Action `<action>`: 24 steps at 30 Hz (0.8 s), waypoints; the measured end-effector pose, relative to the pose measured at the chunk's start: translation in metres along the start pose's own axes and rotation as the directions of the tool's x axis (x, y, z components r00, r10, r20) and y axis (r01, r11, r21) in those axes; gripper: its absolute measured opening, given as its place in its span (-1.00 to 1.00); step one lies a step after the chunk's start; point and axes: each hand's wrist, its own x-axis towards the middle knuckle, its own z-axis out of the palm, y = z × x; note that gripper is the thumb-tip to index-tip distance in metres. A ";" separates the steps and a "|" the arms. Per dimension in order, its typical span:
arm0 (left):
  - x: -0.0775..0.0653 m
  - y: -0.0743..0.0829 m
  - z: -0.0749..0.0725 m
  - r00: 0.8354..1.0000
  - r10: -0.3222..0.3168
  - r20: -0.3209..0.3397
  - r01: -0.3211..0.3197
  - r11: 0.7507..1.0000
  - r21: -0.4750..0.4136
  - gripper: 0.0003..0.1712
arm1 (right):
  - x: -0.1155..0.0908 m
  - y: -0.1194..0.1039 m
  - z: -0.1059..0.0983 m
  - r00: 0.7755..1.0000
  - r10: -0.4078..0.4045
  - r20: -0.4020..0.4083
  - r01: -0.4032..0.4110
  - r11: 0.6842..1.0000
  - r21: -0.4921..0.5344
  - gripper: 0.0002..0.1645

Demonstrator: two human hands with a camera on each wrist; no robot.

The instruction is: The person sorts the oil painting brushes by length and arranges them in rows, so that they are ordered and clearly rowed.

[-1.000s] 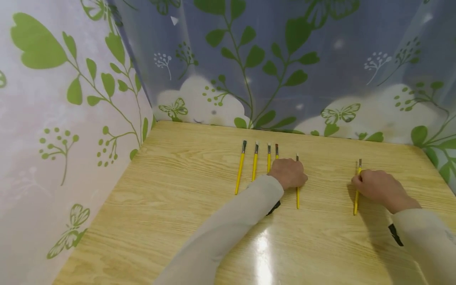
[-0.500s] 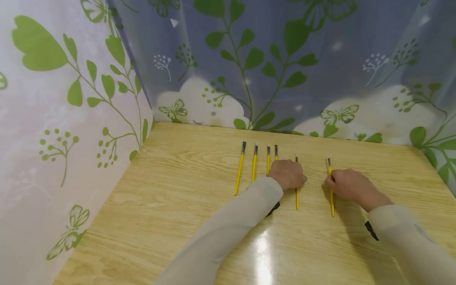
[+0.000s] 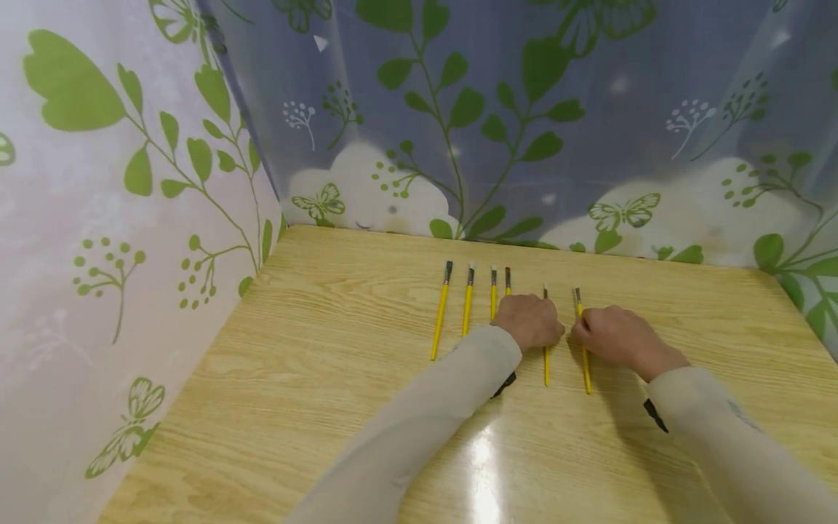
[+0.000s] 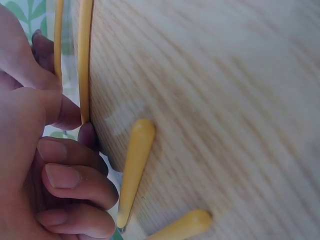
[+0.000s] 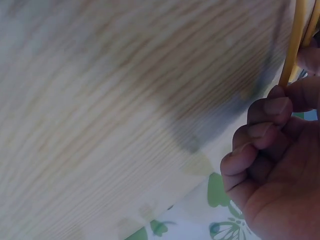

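Between thumb and forefinger my left hand (image 3: 529, 320) pinches a thin yellow-handled paintbrush (image 3: 546, 367), its bristles toward the back wall. Just to the right, my right hand (image 3: 618, 335) pinches another yellow paintbrush (image 3: 587, 372), tilted slightly and held close over the table. A small gap separates the two brushes. The left wrist view shows the left brush's handle (image 4: 85, 55) at my fingertips, with the right hand's brush (image 4: 58, 40) behind it. In the right wrist view, the handle of the right brush (image 5: 294, 45) rises from curled fingers (image 5: 275, 107).
Left of my hands several more paintbrushes lie in a row, among them a dark-tipped one (image 3: 441, 313) and a white-tipped one (image 3: 468, 306); my left hand and sleeve partly cover some. The wood-grain table (image 3: 314, 320) meets a leaf-patterned wall covering (image 3: 393, 196) at the back and left.
My right hand has moved left with its paintbrush, from the right part of the table to beside the left hand's brush. The left hand has stayed in place.
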 end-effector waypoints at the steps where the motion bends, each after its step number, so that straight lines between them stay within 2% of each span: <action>1: 0.000 0.000 0.000 1.000 0.004 0.000 -0.004 1.000 0.003 -0.37 | 0.001 -0.001 0.000 1.000 -0.005 -0.001 0.005 1.000 -0.004 -0.58; 9: 0.005 0.002 0.001 0.999 -0.027 0.019 0.027 1.000 0.006 -0.34 | 0.015 -0.005 0.002 1.000 0.004 0.012 -0.004 1.000 -0.018 -0.55; 14: 0.006 0.003 0.002 0.999 -0.034 0.037 0.034 0.999 -0.002 -0.34 | 0.023 0.005 0.007 1.000 0.007 0.022 -0.007 1.000 -0.021 -0.56; 19: 0.002 0.002 0.000 1.000 -0.020 0.004 0.019 1.000 0.002 -0.39 | 0.034 0.029 0.025 0.999 -0.017 -0.041 0.015 0.998 -0.062 -0.54; 24: -0.004 -0.001 -0.003 1.000 -0.001 -0.004 0.001 1.000 -0.016 -0.39 | 0.029 0.022 0.025 1.000 -0.005 -0.007 0.005 0.999 -0.037 -0.57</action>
